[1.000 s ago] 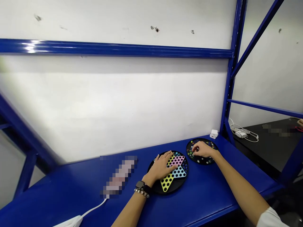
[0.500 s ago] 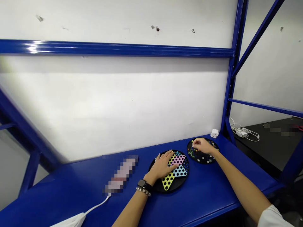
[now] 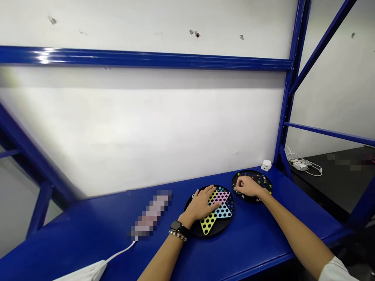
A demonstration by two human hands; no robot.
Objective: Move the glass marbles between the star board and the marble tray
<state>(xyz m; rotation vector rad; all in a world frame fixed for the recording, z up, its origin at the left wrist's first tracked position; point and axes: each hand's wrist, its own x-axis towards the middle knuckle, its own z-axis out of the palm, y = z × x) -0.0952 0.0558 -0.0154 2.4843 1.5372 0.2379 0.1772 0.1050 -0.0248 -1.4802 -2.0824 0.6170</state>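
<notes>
A round black Chinese checkers board (image 3: 220,231) lies on the blue tabletop, its star printed in yellow, pink and light blue with dark holes. Flat across the left part of the star rests my left hand (image 3: 201,203), fingers spread. Blue marbles (image 3: 230,203) sit in the board's right-hand section. To the right is a round black tray (image 3: 254,198) scattered with marbles of several colours. My right hand (image 3: 247,186) is over the left part of that tray, fingers pinched together; whatever lies between the fingertips is too small to make out.
A white charger block (image 3: 266,165) stands behind the tray. Left of the board lies a blurred-out object (image 3: 152,214), with a white cable (image 3: 120,250) running to a white power strip (image 3: 84,272). Blue rack posts (image 3: 285,101) rise at the right, beside a black table (image 3: 336,168).
My right hand has shifted slightly lower and to the left over the tray, fingers still pinched. My left hand stays flat on the board.
</notes>
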